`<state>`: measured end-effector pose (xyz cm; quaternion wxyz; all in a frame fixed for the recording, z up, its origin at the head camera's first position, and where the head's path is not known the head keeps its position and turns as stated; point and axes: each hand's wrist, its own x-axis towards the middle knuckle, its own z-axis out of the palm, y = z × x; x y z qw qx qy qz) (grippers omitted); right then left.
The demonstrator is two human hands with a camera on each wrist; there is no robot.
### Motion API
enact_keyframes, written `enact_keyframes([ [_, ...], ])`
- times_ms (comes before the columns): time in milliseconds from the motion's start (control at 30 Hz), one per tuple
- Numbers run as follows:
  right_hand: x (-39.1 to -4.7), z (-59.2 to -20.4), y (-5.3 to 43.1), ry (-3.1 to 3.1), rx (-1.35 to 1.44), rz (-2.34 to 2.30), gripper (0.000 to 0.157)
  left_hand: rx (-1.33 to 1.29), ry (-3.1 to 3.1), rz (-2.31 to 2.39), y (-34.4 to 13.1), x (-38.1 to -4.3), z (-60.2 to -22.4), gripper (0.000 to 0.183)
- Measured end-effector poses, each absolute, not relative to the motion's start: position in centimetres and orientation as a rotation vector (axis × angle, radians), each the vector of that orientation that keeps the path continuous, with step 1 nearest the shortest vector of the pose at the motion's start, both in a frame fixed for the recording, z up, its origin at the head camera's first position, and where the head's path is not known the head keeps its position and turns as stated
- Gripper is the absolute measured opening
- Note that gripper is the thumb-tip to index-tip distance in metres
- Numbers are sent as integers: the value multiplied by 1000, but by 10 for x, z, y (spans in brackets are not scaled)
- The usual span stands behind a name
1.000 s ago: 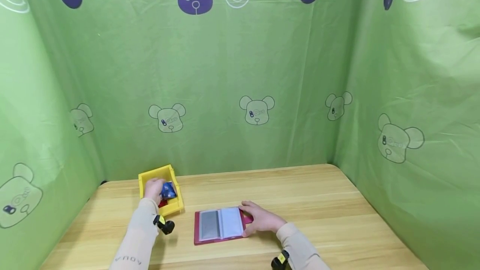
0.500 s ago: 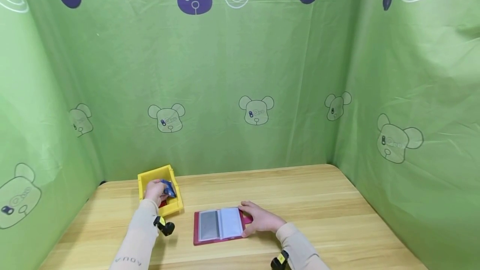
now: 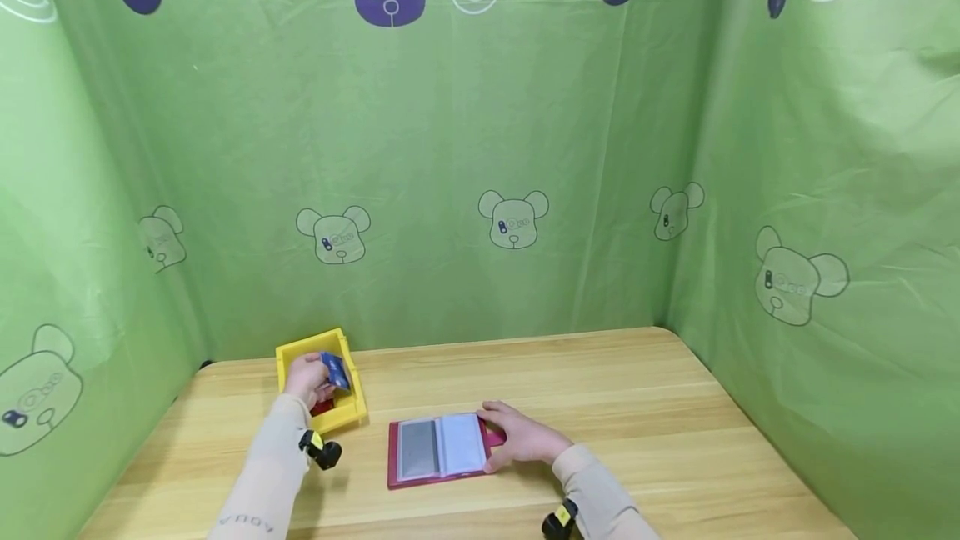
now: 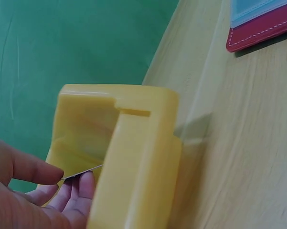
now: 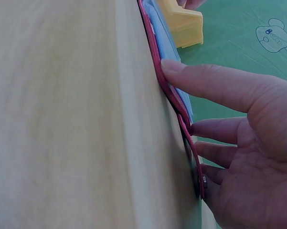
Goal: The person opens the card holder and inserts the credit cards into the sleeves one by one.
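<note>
My left hand [image 3: 307, 377] is inside the yellow bin [image 3: 347, 417] at the back left. It pinches a blue card [image 3: 335, 370] between thumb and fingers; the left wrist view shows only the card's thin edge [image 4: 81, 172], partly hidden behind the bin wall. Something red [image 3: 322, 407] lies in the bin under the hand. A red card holder [image 3: 393, 457] lies spread on the table, its clear sleeves [image 3: 461, 444] facing up. My right hand [image 3: 525, 436] rests at its right edge, thumb on the near corner and fingers by the far corner, over the strap [image 5: 193, 148] with its metal snap.
The wooden table [image 3: 637, 407] carries the bin and card holder. Green curtain walls [image 3: 427, 132] with bear prints stand behind and on both sides. The bin sits close to the back curtain.
The blue card in my left hand has tilted up and risen slightly within the bin. My right hand and the card holder have stayed in place.
</note>
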<state>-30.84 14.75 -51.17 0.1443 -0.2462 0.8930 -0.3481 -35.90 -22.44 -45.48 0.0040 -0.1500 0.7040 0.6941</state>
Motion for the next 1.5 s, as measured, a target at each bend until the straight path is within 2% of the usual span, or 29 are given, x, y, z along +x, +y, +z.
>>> enact_keyframes([
  [500,-306,-510,147,2576,-723,-1012,95,-401,2249,2131,-233,-347,-439,73],
  [967,-307,-510,146,2573,-729,-1013,95,-281,2128,2197,-243,-318,-431,75],
  [1500,-306,-509,147,2584,-738,-1002,95,-181,2007,2322,-191,-291,-448,71],
])
